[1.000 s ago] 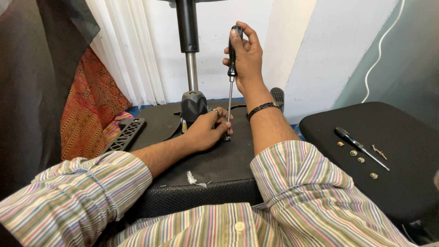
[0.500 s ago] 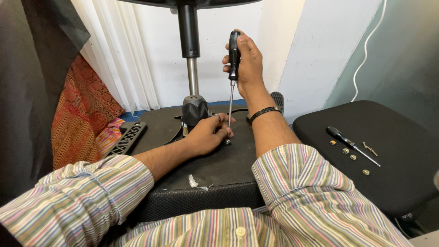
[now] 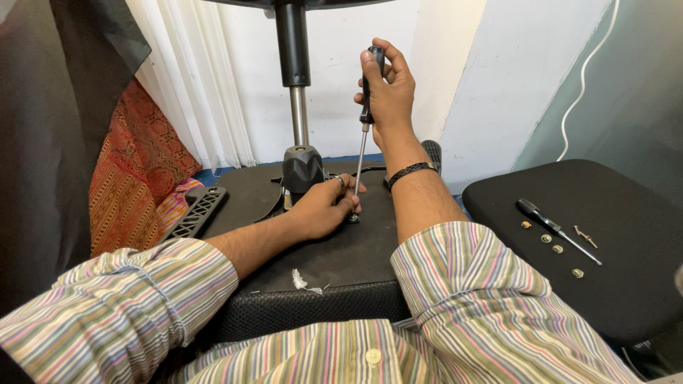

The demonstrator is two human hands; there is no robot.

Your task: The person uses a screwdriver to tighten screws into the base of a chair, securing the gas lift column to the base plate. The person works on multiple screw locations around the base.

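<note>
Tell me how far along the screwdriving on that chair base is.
Done: nothing clearly finished. In hand: the right hand holds a screwdriver upright, its tip where the left hand steadies it. Left: loose screws and a second screwdriver lie unused on the black cushion.

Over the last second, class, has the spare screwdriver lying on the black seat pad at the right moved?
No. The spare screwdriver lies in the same spot among the small screws on the black seat pad; only the camera shifted.
</note>
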